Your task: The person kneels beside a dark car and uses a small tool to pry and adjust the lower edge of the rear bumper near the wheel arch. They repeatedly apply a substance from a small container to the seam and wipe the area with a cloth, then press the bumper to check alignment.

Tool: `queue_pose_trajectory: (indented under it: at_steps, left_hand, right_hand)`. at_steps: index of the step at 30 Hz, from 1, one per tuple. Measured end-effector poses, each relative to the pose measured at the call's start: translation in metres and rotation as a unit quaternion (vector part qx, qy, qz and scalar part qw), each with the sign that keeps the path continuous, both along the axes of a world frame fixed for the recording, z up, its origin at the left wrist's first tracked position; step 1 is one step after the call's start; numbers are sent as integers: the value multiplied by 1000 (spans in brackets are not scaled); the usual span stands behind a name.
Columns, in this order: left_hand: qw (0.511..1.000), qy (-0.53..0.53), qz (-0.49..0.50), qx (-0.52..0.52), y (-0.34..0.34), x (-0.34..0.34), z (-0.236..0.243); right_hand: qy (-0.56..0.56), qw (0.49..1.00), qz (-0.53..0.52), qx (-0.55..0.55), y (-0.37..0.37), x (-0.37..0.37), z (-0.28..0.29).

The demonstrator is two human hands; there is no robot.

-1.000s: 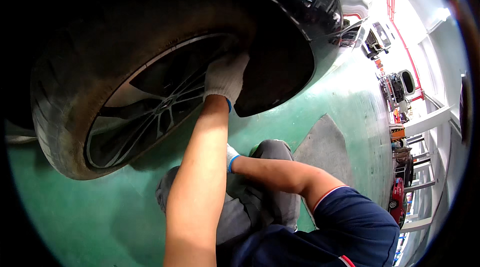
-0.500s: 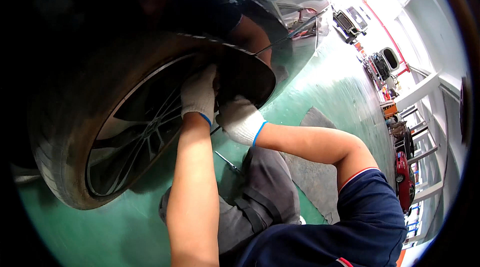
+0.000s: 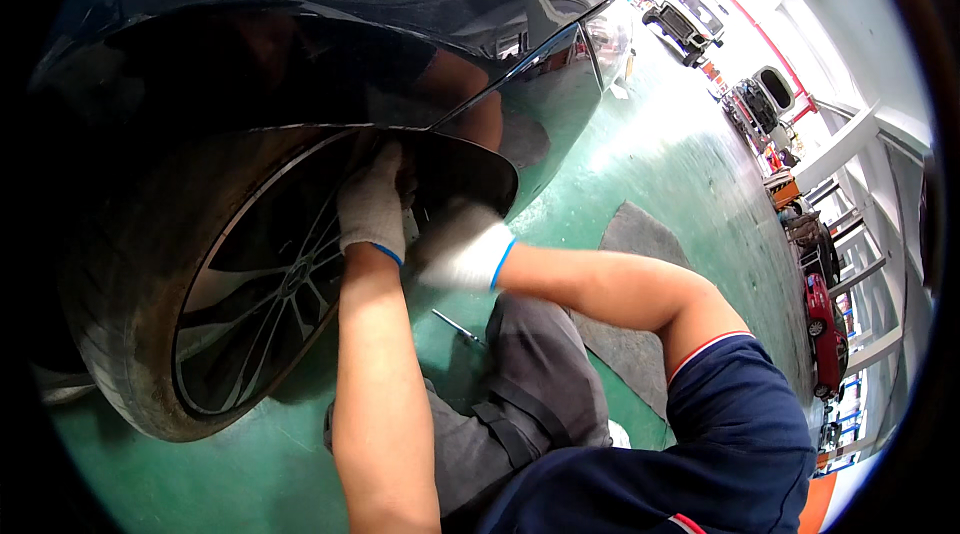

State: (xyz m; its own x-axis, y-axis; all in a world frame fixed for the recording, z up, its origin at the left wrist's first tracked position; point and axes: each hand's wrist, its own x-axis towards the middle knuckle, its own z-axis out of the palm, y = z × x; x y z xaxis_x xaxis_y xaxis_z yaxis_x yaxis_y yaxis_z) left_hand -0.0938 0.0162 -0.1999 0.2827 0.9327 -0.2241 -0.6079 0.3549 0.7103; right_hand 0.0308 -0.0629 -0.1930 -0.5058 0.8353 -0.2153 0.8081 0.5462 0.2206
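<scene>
My left hand, in a white knit glove with a blue cuff, reaches up into the shadowed gap between the wheel and the dark wheel arch liner. Its thumb points up and the fingers curl inward; what they hold is lost in shadow. Just below and to the right, my right hand, gloved alike, is smeared by motion beneath the liner's lower edge. Its fingers cannot be made out. Above both hands is the glossy dark car body, which reflects an arm.
A thin metal tool lies on the green floor beside my bent knee. A grey mat lies to the right. Farther off are a red car and a vehicle with its hood raised.
The view has shifted, showing more of the car body. Both hands appear slightly farther left in the picture, still by the liner. The right hand has gone from fairly sharp to blurred.
</scene>
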Motion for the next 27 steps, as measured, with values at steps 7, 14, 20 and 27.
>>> queue_pose_trajectory:
  at_steps: [7, 14, 20, 27]
  left_hand:
    - [991, 113, -34, 65, -5, -12, -2]
    - [718, 603, -122, 324, -18, 86, -142]
    - [935, 283, 200, 79, -132, 175, -125]
    - [911, 329, 236, 77, -128, 178, -108]
  right_hand:
    - [41, 998, 43, -12, -25, -14, 23]
    - [230, 950, -96, -186, -34, 2, 104]
    - [247, 925, -206, -203, 3, -46, 97]
    - [72, 946, -178, -262, 38, -55, 62]
